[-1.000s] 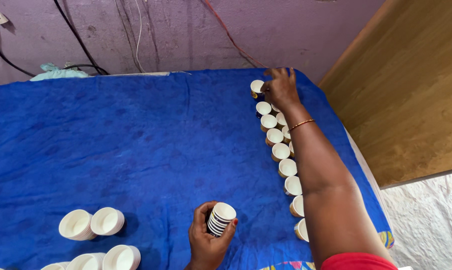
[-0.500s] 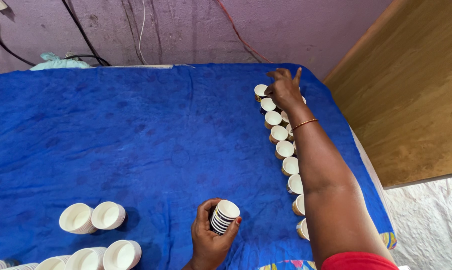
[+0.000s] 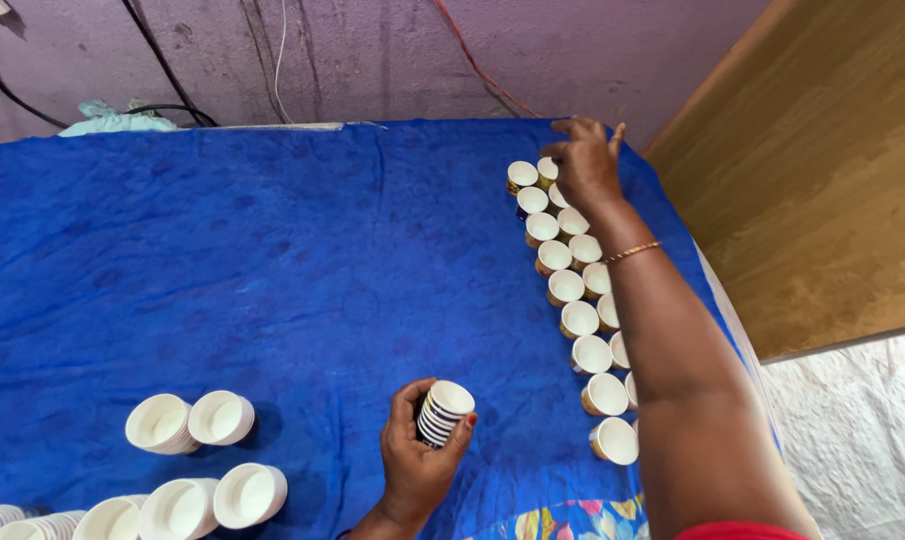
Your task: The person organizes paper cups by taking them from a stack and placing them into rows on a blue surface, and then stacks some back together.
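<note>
The left hand point(image 3: 418, 462) has its fingers wrapped around a nested stack of small white paper cups point(image 3: 441, 412) above the blue cloth point(image 3: 273, 270). The right hand point(image 3: 585, 165), fingers pinched on one cup point(image 3: 547, 171) (rim just visible), reaches the far end of two rows of upright cups point(image 3: 578, 300).

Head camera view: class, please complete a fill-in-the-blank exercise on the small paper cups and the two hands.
1. The left hand holds a nested stack of small paper cups above the ____ cloth.
2. The right hand reaches to the ____ end of the double row of upright white-lined paper cups.
3. The right wrist wears a thin ____.

Missing words: blue; far; bangle
</note>
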